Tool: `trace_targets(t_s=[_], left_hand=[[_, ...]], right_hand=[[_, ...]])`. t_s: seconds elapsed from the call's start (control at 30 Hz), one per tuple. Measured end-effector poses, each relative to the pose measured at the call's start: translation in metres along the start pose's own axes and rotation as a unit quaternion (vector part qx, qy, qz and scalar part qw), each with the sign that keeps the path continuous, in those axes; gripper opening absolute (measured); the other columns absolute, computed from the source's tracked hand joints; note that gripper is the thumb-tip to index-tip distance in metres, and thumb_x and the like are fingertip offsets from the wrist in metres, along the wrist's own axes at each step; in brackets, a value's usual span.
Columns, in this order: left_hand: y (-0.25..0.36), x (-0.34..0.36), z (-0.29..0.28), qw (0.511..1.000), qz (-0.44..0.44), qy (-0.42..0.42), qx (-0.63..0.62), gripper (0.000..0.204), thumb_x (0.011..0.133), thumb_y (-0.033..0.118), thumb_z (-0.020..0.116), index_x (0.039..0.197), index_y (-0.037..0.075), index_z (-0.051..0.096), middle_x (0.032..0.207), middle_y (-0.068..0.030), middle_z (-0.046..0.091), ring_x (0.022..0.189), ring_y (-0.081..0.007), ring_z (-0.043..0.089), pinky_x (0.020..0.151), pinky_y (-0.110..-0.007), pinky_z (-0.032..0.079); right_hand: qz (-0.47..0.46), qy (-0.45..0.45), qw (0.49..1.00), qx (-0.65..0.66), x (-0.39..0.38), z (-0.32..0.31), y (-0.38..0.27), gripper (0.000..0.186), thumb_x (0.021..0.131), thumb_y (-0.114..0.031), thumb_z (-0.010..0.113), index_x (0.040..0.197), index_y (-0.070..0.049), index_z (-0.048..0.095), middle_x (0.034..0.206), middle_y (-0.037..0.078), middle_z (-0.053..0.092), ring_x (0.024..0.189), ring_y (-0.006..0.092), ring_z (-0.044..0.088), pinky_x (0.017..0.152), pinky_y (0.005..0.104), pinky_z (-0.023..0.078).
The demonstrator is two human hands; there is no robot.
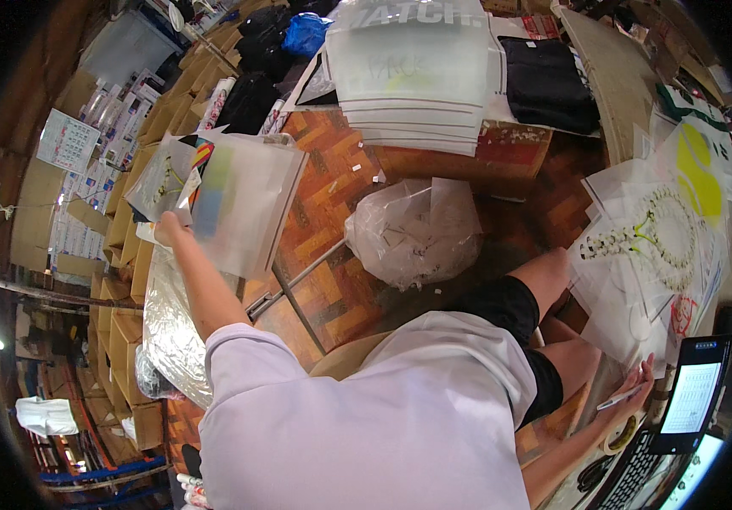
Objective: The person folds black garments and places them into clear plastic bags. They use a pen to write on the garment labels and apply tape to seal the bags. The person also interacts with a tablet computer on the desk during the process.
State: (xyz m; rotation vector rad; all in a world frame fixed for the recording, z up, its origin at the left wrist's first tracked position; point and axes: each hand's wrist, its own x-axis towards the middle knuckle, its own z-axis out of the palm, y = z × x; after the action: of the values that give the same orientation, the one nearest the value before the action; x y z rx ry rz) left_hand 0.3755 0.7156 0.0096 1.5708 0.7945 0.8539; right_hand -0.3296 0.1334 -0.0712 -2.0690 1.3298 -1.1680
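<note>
My left hand [170, 226] reaches out to the left and is closed on the lower edge of a translucent sheet with a leafy line drawing [158, 178], on a pile of sheets [257, 204] with some coloured strips. My right hand [625, 391] holds a slim white pen [616, 399] at the lower right, beside layered plastic sheets [595, 272] printed with a racket-like outline. Just right of that hand stand a tablet or phone [689, 398] showing a grid and a black keyboard [631, 472], with a tape roll [619, 435] nearby.
A table ahead bears stacked translucent sheets [408, 119] and folded black fabric [544, 85]. A bag of plastic scraps [408, 234] sits on the parquet floor [306, 144] between the work surfaces. Cardboard boxes [119, 340] and shelving line the left. Crumpled clear plastic [170, 331] lies below my left arm.
</note>
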Motion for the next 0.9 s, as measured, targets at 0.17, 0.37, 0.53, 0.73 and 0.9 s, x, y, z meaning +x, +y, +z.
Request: trace_targets(t_s=[0.17, 0.37, 0.53, 0.73, 0.9], left_hand=[[-0.019, 0.028, 0.007, 0.973, 0.079, -0.054, 0.209, 0.045, 0.078, 0.027, 0.061, 0.113, 0.003, 0.050, 0.112, -0.0179, 0.053, 0.094, -0.0341, 0.055, 0.070, -0.046, 0.044], [0.058, -0.021, 0.012, 0.743, 0.592, 0.178, 0.255, 0.074, 0.080, 0.036, 0.069, 0.142, 0.011, 0.037, 0.139, -0.0189, 0.046, 0.122, -0.0388, 0.047, 0.098, -0.052, 0.039], [0.139, -0.323, 0.079, 0.712, 0.484, -0.478, -0.173, 0.029, 0.098, 0.017, 0.049, 0.116, -0.002, 0.059, 0.118, -0.0133, 0.062, 0.100, -0.0205, 0.061, 0.092, -0.031, 0.046], [0.090, -0.690, 0.049, 0.362, 0.364, -0.855, -0.081, 0.036, 0.086, 0.016, 0.066, 0.119, 0.002, 0.059, 0.102, -0.0111, 0.065, 0.086, -0.0198, 0.062, 0.079, -0.032, 0.050], [0.029, -0.760, 0.037, 0.393, 0.418, -0.817, -0.055, 0.063, 0.083, 0.015, 0.071, 0.135, -0.004, 0.041, 0.104, -0.0117, 0.062, 0.082, -0.0146, 0.062, 0.072, -0.029, 0.051]], right_hand=[[0.026, 0.009, 0.984, 0.174, -0.006, 0.008, 0.059, 0.024, 0.099, -0.015, 0.048, 0.116, 0.001, 0.052, 0.139, 0.017, 0.048, 0.117, 0.0239, 0.051, 0.102, 0.0337, 0.038], [0.071, 0.046, 0.994, 0.075, -0.006, 0.005, -0.016, 0.017, 0.093, -0.008, 0.056, 0.109, -0.001, 0.056, 0.135, 0.018, 0.053, 0.118, 0.0212, 0.051, 0.100, 0.0319, 0.038], [0.086, 0.021, 0.996, 0.007, 0.008, 0.006, -0.038, 0.016, 0.086, -0.002, 0.059, 0.102, -0.003, 0.056, 0.132, 0.017, 0.055, 0.129, 0.0310, 0.047, 0.105, 0.0404, 0.037], [0.076, -0.001, 0.994, -0.076, 0.014, 0.005, -0.050, 0.024, 0.081, -0.001, 0.065, 0.102, -0.004, 0.056, 0.129, 0.017, 0.057, 0.129, 0.0357, 0.046, 0.103, 0.0423, 0.039], [0.080, -0.010, 0.989, -0.127, 0.036, 0.004, -0.069, 0.025, 0.078, -0.004, 0.070, 0.100, -0.005, 0.059, 0.127, 0.017, 0.059, 0.128, 0.0366, 0.046, 0.102, 0.0436, 0.041]])
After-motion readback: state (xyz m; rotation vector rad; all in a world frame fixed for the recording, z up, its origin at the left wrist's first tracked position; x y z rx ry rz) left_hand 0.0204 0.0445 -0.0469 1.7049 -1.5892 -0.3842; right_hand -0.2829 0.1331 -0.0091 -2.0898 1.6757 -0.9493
